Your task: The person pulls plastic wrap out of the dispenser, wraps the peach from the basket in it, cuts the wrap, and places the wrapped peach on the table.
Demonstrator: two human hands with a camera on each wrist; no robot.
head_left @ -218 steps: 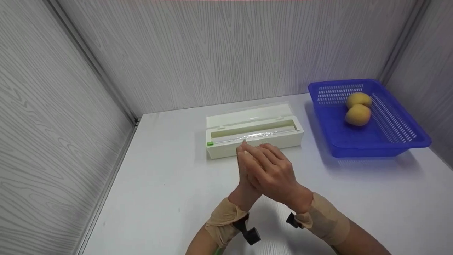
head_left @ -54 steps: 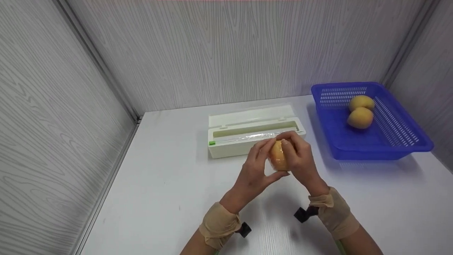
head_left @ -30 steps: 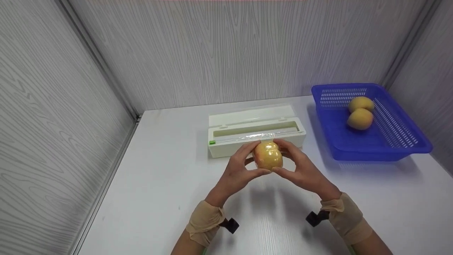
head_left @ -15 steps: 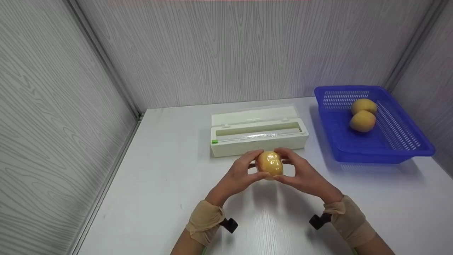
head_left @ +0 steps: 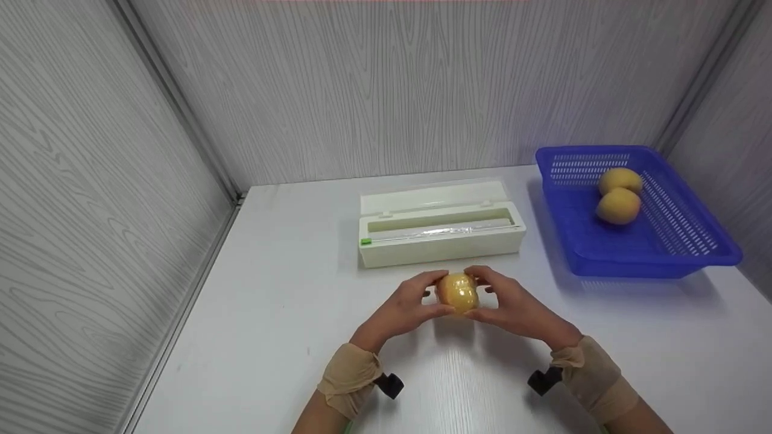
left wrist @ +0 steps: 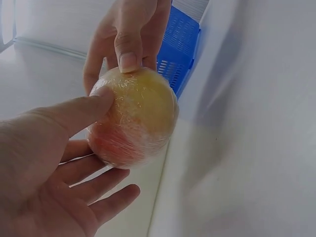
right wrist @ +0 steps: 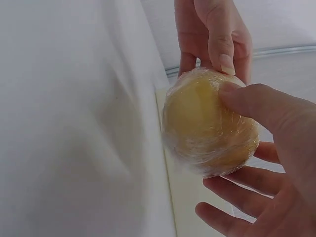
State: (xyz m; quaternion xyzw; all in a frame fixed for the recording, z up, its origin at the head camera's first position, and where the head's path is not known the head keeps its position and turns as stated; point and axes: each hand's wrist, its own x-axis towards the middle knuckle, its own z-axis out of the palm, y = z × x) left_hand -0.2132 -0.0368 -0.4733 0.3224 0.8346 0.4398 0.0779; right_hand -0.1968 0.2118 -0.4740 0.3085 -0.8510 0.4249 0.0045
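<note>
A yellow peach with a red blush (head_left: 457, 293), wrapped in shiny cling film, is between both hands in front of the white box. From the left, my left hand (head_left: 405, 307) grips it with the thumb on the near side and fingers on the far side. My right hand (head_left: 514, 308) holds the opposite side the same way. Creases in the cling film show in the left wrist view on the peach's red patch (left wrist: 116, 143). Seen from the right wrist, the wrapped peach (right wrist: 197, 118) looks mostly yellow. Whether it touches the table cannot be told.
Just beyond the hands stands a white cling film box (head_left: 440, 248), its lid (head_left: 434, 196) folded back, with a film roll inside and a green slider (head_left: 366, 241) at its left end. A blue basket (head_left: 627, 253) at right holds two peaches (head_left: 619, 205). Walls rise behind and at the sides.
Earlier the hands were clasped together, hiding what they held. Then they turned the wrapped peach; over the last second they lowered it towards the table, nearer me. Box and basket stayed put.
</note>
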